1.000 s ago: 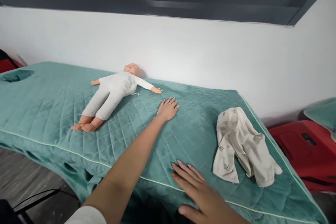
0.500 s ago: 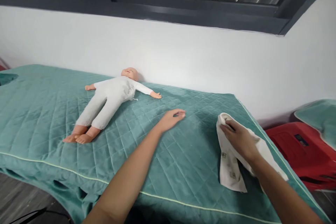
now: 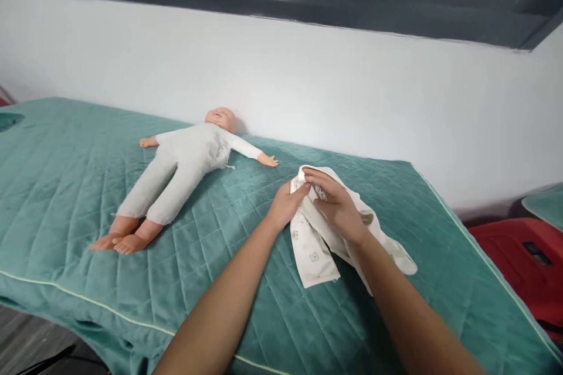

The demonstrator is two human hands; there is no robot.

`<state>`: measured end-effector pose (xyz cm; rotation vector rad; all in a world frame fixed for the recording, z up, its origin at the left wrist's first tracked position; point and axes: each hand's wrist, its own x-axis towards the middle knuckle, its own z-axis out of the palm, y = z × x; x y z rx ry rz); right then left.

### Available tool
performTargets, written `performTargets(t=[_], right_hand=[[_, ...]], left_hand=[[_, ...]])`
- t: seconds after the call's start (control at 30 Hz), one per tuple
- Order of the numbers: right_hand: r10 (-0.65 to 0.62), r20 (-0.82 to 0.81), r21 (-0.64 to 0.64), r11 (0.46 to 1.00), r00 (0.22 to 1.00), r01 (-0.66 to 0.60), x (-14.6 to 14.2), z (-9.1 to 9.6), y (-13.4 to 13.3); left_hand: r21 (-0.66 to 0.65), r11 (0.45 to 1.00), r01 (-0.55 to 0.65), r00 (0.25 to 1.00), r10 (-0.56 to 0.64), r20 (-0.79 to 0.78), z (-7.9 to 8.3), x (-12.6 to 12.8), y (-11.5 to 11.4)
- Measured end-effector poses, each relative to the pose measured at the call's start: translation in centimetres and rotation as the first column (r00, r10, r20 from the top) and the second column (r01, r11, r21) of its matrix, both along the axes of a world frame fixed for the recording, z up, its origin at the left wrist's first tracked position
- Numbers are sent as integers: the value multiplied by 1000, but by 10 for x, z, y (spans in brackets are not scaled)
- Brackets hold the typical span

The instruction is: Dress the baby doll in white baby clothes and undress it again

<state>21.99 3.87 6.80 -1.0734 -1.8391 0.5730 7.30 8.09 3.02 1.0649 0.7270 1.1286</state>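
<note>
A cream baby garment point(image 3: 314, 258) with small animal prints hangs in folds just over the bed cover, between my two hands. My left hand point(image 3: 285, 204) pinches its upper left edge, thumb on top. My right hand point(image 3: 338, 205) grips the same upper edge from the right, fingers partly inside the folds. One sleeve or leg of the garment droops toward me, and another part trails to the right under my right wrist. Left of my hands a baby doll point(image 3: 189, 149) in a white cloth body lies on its back, arms spread, head toward the wall.
A green quilted cover point(image 3: 233, 222) with pale piping is spread over the bed. Behind it stand a white wall point(image 3: 281, 88) and a dark window frame point(image 3: 281, 9). A red chair-like object point(image 3: 523, 258) stands past the bed's right edge.
My right hand has carried the garment leftward to my left hand, which has closed on its edge. The view has shifted slightly downward; the doll stays in place.
</note>
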Motion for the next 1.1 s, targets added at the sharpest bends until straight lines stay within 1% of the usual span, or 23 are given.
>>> performTargets(t=[0.03,0.1,0.13,0.17,0.23,0.3,0.37,0.4,0.53,0.63,0.73,0.83,0.87,0.9,0.93,0.97,1.0,1.03,1.07,1.1], right_hand=[[-90,56,43,995,994,88,3,-6,1],[-290,171,111,955,942,274,9,-18,2],[-361,223,128,932,906,339,12,-23,2],[-402,276,134,916,873,379,14,-28,2],[-423,390,132,905,818,405,17,-33,1],[-439,489,134,892,754,432,19,-34,-1],[-469,539,128,867,700,482,20,-32,-5],[-483,543,120,854,687,506,21,-31,-7],[-523,509,43,809,684,587,26,-26,-13],[-548,466,-25,777,695,629,32,-22,-14],[-537,407,-54,793,739,606,38,-18,-15],[-509,375,-125,800,775,586,44,-10,-18],[-478,354,-161,816,804,555,46,-7,-20],[-423,311,-202,846,851,494,47,-4,-23],[-345,236,-244,884,908,399,49,-1,-26],[-255,127,-281,918,959,281,51,2,-29],[-174,-10,-302,939,985,163,52,4,-32],[-123,-155,-307,949,980,71,53,7,-35],[-113,-289,-297,955,951,24,54,9,-37],[-139,-400,-279,960,906,25,55,11,-39]], left_hand=[[-4,1000,-30,1000,30,-9,-2,2,2],[-29,999,-38,999,39,26,-5,5,4],[-52,998,-23,998,26,55,-5,6,5],[-80,997,-5,997,12,78,-6,7,5],[-144,989,22,994,-6,111,-6,7,6],[-197,980,43,990,-16,137,-5,6,6],[-232,971,57,988,-21,155,-5,6,6],[-252,966,63,987,-23,157,-5,5,7],[-357,927,119,981,-54,186,-6,4,9],[-376,912,165,969,-79,235,-7,4,10],[-336,926,171,969,-96,227,-8,4,11],[-305,940,153,975,-94,199,-7,3,12],[-299,944,140,978,-85,191,-7,2,12],[-294,948,126,980,-73,184,-6,1,12],[-287,951,112,982,-61,179,-6,-2,12],[-278,955,99,983,-51,175,-5,-4,12],[-266,960,88,985,-43,169,-4,-7,12],[-251,965,74,986,-33,162,-4,-9,11],[-236,970,57,988,-21,153,-3,-12,11],[-225,974,37,990,-5,142,-3,-14,10]])
